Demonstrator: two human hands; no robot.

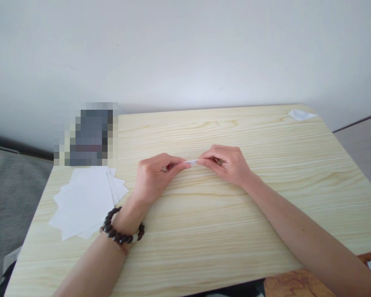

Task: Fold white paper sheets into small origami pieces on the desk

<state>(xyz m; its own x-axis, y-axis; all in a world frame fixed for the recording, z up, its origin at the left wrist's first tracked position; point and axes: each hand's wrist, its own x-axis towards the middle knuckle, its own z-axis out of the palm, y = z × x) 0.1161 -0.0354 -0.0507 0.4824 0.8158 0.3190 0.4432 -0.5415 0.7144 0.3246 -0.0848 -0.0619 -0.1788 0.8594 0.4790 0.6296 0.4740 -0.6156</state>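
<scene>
Between my two hands, near the middle of the table, is a small folded piece of white paper (193,162). My left hand (156,173), with a dark beaded bracelet (119,237) at the wrist, pinches its left end between thumb and fingers. The right end is pinched the same way by my right hand (227,163). Only a short strip of the paper shows; my fingers hide the rest, so its full shape cannot be made out.
Loose white paper sheets (85,198) lie fanned in a pile at the table's left. Behind them is a dark pixelated object (91,136). A folded white paper (301,115) rests at the far right corner. The wall (185,53) borders the table's (204,247) back edge.
</scene>
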